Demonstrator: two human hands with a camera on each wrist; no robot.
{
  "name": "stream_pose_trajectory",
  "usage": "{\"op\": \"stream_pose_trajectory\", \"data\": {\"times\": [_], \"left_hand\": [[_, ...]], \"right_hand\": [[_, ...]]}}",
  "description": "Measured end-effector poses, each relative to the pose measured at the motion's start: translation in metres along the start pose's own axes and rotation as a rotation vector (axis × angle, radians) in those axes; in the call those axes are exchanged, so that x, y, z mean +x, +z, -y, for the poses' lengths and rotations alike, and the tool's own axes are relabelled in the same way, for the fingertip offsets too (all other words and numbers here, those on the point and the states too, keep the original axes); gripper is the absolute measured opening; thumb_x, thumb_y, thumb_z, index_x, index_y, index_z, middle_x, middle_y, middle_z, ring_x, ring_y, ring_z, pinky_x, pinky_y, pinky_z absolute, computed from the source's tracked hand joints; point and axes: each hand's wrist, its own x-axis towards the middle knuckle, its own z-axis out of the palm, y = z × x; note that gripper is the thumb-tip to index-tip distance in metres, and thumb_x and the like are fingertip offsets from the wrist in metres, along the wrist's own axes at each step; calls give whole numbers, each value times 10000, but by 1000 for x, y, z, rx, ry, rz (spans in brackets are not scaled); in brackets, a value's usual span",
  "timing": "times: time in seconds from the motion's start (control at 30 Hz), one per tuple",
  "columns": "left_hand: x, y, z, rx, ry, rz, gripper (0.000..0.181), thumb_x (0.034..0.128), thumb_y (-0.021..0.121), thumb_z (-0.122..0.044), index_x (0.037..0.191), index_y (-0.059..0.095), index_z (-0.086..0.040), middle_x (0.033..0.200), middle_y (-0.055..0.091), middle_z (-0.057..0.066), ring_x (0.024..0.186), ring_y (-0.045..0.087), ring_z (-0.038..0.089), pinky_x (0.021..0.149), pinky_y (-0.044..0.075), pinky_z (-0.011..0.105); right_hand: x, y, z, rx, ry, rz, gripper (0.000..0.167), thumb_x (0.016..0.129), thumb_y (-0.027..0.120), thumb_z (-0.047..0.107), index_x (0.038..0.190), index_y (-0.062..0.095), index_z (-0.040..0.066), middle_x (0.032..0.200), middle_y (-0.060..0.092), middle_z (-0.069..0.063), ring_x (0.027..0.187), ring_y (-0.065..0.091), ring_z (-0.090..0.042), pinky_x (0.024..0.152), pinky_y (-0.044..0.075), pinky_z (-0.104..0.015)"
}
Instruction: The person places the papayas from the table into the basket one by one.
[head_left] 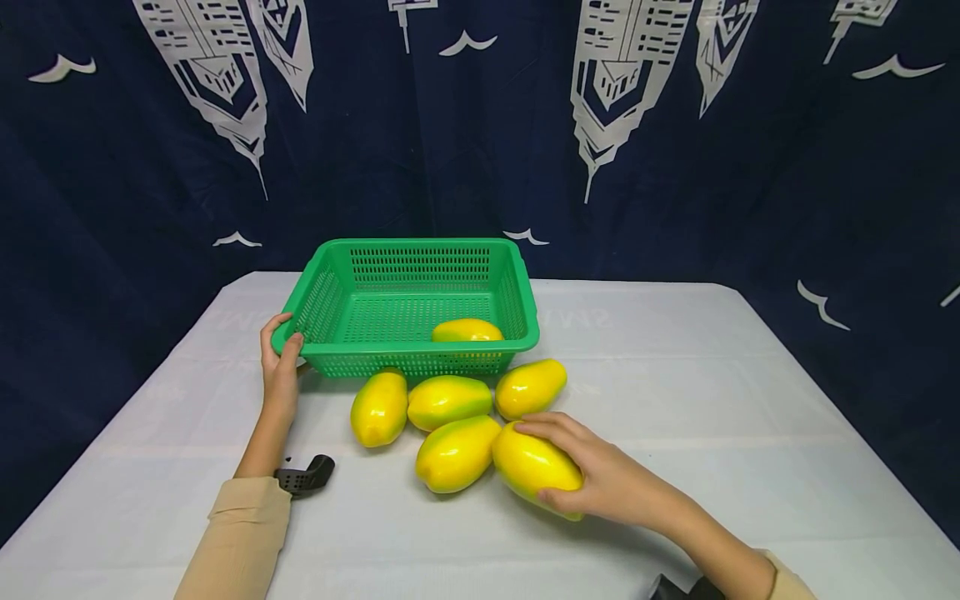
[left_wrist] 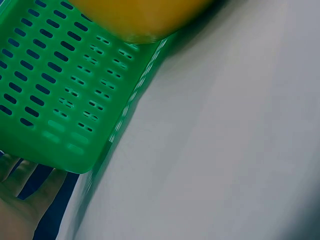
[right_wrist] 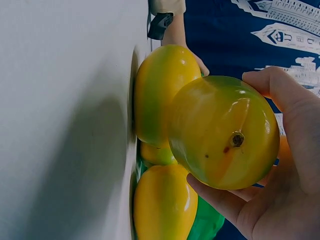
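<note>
My right hand [head_left: 592, 467] grips a yellow papaya [head_left: 532, 465], thumb on the near side and fingers over the far side. In the right wrist view, the round stem end of the held papaya [right_wrist: 225, 132] faces the camera, with thumb and fingers on opposite sides. My left hand [head_left: 281, 358] holds the near left corner of a green plastic basket [head_left: 405, 346] by its rim. One papaya [head_left: 467, 330] lies in the basket, near its front right. Outside, several papayas, among them a greenish-yellow papaya [head_left: 450, 402], lie before the basket. Another papaya [head_left: 457, 454] lies left of the held one.
A white cloth covers the table [head_left: 712, 400]. Behind it hangs a dark blue curtain [head_left: 450, 150] with white printed buildings and birds. A black strap [head_left: 306, 477] sits on my left wrist. The left wrist view shows the basket's slotted wall [left_wrist: 55, 75] up close.
</note>
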Motion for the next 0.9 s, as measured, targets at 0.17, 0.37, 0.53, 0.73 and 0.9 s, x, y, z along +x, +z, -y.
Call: {"op": "stream_pose_trajectory", "data": {"times": [0.17, 0.37, 0.53, 0.73, 0.9], "left_hand": [[0, 0, 0, -17, 1, -2, 396, 931, 386, -202, 1320, 330, -249, 1196, 360, -32, 1055, 377, 84, 893, 287, 247], [0, 0, 0, -14, 4, -3, 392, 929, 388, -200, 1315, 335, -249, 1190, 358, -37, 1043, 379, 56, 899, 285, 239], [0, 0, 0, -22, 2, -2, 387, 932, 390, -200, 1312, 338, -252, 1179, 364, -36, 1051, 382, 83, 891, 291, 239], [0, 0, 0, -29, 2, -2, 383, 931, 393, -200, 1306, 342, -255, 1171, 365, -40, 1059, 381, 112, 885, 295, 242], [0, 0, 0, -28, -6, 3, 387, 934, 395, -216, 1314, 332, -257, 1175, 363, -44, 1053, 385, 103, 878, 309, 267]], "right_hand": [[1, -1, -1, 13, 17, -10, 664, 738, 698, 281, 1311, 381, 393, 1349, 378, 156, 1247, 396, -165, 898, 426, -449], [2, -3, -1, 26, 20, -26, 668, 733, 696, 273, 1311, 382, 389, 1364, 381, 123, 1257, 395, -193, 918, 404, -493], [2, -4, -1, 15, 15, -43, 669, 733, 698, 284, 1315, 381, 382, 1370, 374, 125, 1248, 407, -200, 905, 411, -496], [1, -5, -1, 11, 21, -65, 680, 728, 702, 284, 1314, 377, 399, 1375, 368, 114, 1221, 428, -203, 877, 421, -485], [1, -6, -2, 5, 15, -88, 689, 726, 705, 284, 1318, 373, 400, 1382, 366, 100, 1216, 435, -217, 867, 427, -483]]}}
